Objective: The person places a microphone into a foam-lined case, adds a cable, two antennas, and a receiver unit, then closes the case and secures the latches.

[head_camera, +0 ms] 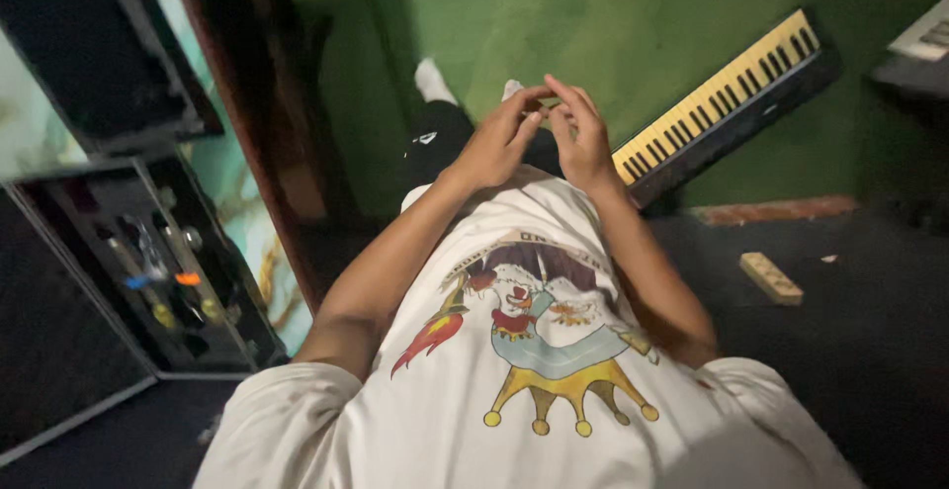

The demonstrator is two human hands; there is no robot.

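Note:
My left hand (499,138) and my right hand (581,133) are raised together in front of my chest, above my white printed shirt (524,370). Their fingertips meet around something very small that I cannot make out. The fingers of both hands are curled inward and pinched. Below the hands I see my black trousers (435,143) and white socks (432,81) over a green floor.
A keyboard (722,93) with yellowish keys lies on the green floor to the right of my hands. A small pale block (771,277) rests on the dark floor at right. An open black case (168,271) with small items stands at left, beside a dark wooden frame (257,123).

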